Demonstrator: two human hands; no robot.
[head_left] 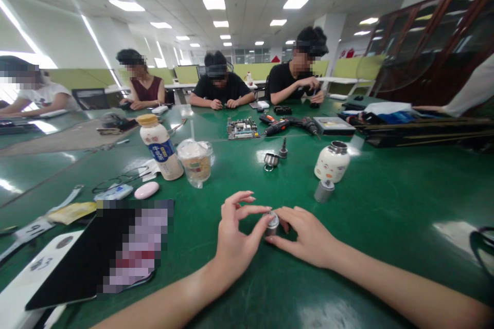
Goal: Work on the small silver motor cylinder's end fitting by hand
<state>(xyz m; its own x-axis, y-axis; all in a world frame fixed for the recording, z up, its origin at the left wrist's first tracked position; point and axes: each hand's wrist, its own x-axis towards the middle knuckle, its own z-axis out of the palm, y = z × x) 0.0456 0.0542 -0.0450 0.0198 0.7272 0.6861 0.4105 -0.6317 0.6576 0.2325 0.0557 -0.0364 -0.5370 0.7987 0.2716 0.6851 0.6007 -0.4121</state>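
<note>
A small silver metal cylinder (pixel 272 225) stands on the green table between my hands. The thumb and index finger of my left hand (pixel 237 234) pinch its top, with the other fingers raised. From the other side, the thumb and fingers of my right hand (pixel 311 239) close around its lower part. Beyond my right hand is a similar grey metal cylinder (pixel 324 192), in front of an uncapped white flask (pixel 332 163) with small printed faces. Farther ahead lie a shiny metal cap with a ring (pixel 271 160) and a small dark stepped metal part (pixel 283 149).
To the left are a drink bottle (pixel 164 151), a plastic cup with a straw (pixel 196 162), a pink oval case (pixel 146 190) and a black tablet (pixel 83 257). A circuit board (pixel 243 128) and power drills (pixel 276 127) lie ahead. Several people sit across the table.
</note>
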